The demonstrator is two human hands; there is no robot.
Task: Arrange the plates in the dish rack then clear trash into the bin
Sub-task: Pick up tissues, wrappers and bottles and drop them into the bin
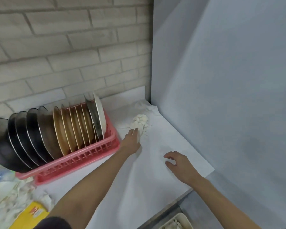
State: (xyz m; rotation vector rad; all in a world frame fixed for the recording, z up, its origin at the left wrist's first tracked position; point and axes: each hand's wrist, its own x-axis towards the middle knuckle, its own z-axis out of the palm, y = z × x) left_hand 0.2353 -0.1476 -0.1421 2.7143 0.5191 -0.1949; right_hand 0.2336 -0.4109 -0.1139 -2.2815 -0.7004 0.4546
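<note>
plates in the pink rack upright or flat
Upright on edge: the black, tan and white plates stand in a row inside the pink plastic dish rack.

A pink latticed plastic dish rack (82, 160) holds black round plates (20, 138), tan round plates with pale rims (63, 131) and a white round plate (100, 113), beside cream crumpled paper scraps (141, 120) on a white countertop (155, 179) under a pale grey brick-patterned wall (56, 47).

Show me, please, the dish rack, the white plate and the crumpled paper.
dish rack (82, 158): head view, front lattice wall.
white plate (100, 114): head view, outer face.
crumpled paper (141, 120): head view, heap's middle.
</note>
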